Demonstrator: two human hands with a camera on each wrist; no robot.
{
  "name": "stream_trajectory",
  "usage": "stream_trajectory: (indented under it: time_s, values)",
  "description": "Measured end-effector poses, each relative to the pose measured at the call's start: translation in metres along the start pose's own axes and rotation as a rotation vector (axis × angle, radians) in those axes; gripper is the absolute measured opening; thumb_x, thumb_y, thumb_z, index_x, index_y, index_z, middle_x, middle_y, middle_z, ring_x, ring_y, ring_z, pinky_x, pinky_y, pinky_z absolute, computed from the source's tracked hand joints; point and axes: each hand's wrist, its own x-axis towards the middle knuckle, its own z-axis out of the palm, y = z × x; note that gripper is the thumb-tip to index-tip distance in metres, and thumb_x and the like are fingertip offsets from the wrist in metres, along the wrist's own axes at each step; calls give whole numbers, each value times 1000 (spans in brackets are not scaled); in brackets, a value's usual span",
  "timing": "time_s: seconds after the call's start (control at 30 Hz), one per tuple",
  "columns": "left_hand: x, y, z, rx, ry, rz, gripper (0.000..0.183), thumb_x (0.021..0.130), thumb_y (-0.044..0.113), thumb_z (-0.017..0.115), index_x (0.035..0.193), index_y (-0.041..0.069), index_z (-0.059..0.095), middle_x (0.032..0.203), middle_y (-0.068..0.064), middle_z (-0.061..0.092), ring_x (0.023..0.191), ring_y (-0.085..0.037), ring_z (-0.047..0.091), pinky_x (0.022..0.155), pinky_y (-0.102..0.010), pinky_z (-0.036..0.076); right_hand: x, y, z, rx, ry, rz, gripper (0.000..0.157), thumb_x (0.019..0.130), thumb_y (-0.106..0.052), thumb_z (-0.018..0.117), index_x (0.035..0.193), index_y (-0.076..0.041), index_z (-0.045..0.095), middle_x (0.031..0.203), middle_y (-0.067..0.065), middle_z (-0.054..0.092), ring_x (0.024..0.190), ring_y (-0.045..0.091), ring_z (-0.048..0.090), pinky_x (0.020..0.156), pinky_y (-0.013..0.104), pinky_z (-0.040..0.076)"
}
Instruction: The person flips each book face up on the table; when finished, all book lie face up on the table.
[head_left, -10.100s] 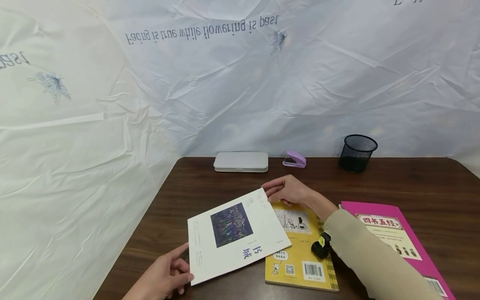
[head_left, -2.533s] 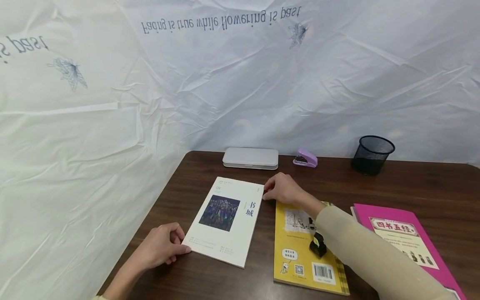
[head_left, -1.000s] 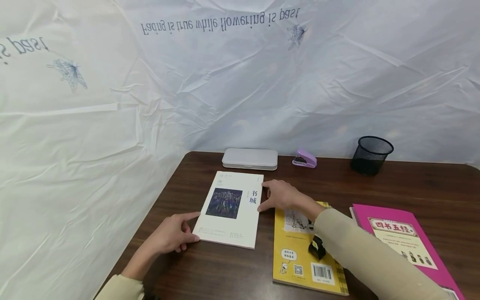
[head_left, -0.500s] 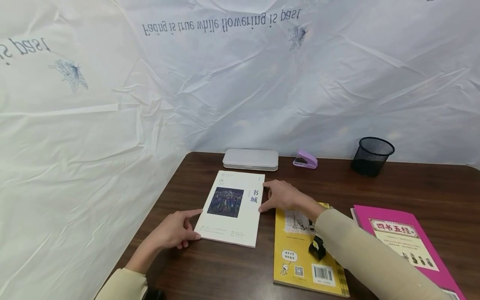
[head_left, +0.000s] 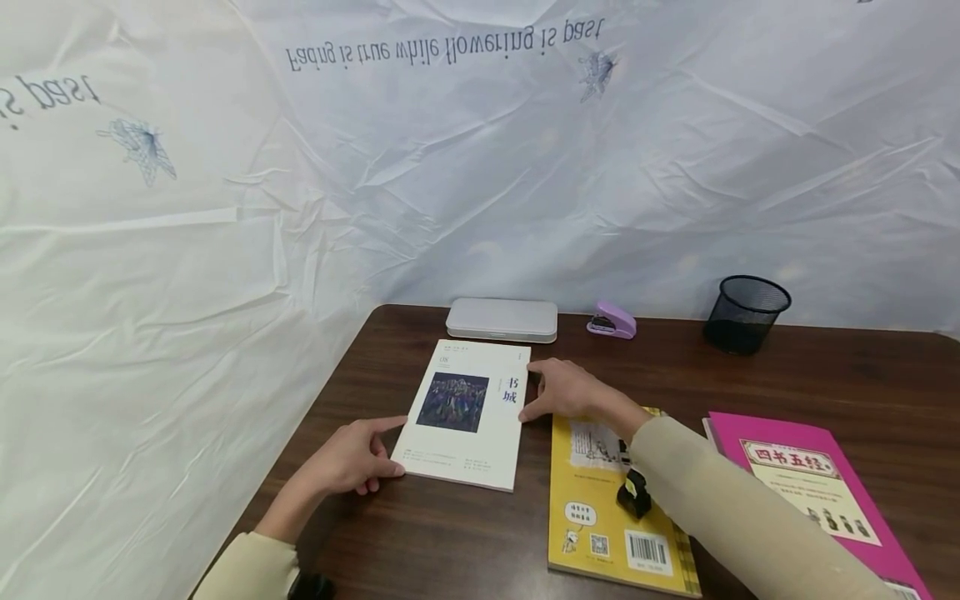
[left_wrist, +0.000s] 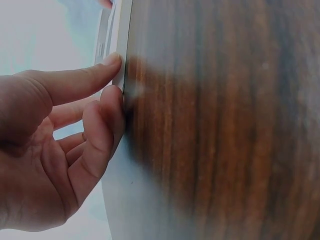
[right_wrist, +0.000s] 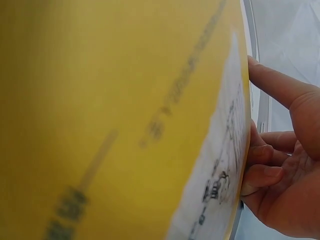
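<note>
A white magazine (head_left: pixel 480 450) with a dark picture on its cover lies flat on the dark wooden table, left of the middle. At its near left corner is my left hand (head_left: pixel 347 460), the index finger stretched along the left edge and the thumb at the corner. In the left wrist view, this hand's thumb (left_wrist: pixel 75 85) meets the edge while other fingers curl under. From the other side my right hand (head_left: pixel 564 388) touches the right edge with index fingertip and thumb. My right forearm passes over a yellow book (head_left: pixel 600 546), hiding part of it.
A pink book (head_left: pixel 847 483) lies at the right. Along the back stand a white flat case (head_left: pixel 502 318), close behind the magazine, a purple stapler (head_left: pixel 613 320) and a black mesh pen holder (head_left: pixel 742 315). White sheeting (head_left: pixel 480 167) hangs behind the table.
Ten seconds ago the magazine sat slanted and overlapped the yellow book. Since then it has turned and shifted away, toward the case. Over the last second it and both hands hardly move.
</note>
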Motion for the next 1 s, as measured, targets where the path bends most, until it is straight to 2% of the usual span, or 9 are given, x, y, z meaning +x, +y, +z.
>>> stream_trajectory:
  time_s: [0.2, 0.73, 0.87, 1.0]
  values:
    - [0, 2, 0, 5, 0, -15, 72, 84, 6, 88, 151, 10, 59, 70, -8, 62, 49, -18, 61, 46, -31, 52, -1, 1, 0, 9, -5, -4, 97, 83, -35, 92, 160, -2, 43, 96, 6, 67, 84, 20, 59, 74, 33, 48]
    - [-1, 3, 1, 5, 2, 0, 73, 85, 7, 87, 152, 9, 58, 70, -8, 60, 49, -18, 60, 46, -32, 52, -3, -2, -5, 20, -20, -4, 95, 84, -33, 91, 160, -1, 43, 94, 6, 67, 83, 21, 59, 74, 32, 48]
    - [-2, 4, 0, 9, -4, 3, 74, 85, 8, 88, 152, 9, 57, 71, -7, 61, 50, -18, 61, 47, -32, 53, -4, -2, -13, 22, -23, -36, 89, 87, -32, 88, 158, -1, 45, 94, 6, 66, 82, 19, 59, 74, 31, 47]
    - [-4, 10, -6, 44, 16, 23, 76, 85, 9, 88, 153, 6, 55, 72, -5, 62, 52, -18, 60, 48, -32, 52, -11, -4, -34, 55, 0, -86, 80, 89, -31, 86, 155, -2, 51, 88, 5, 65, 73, 17, 55, 67, 30, 45]
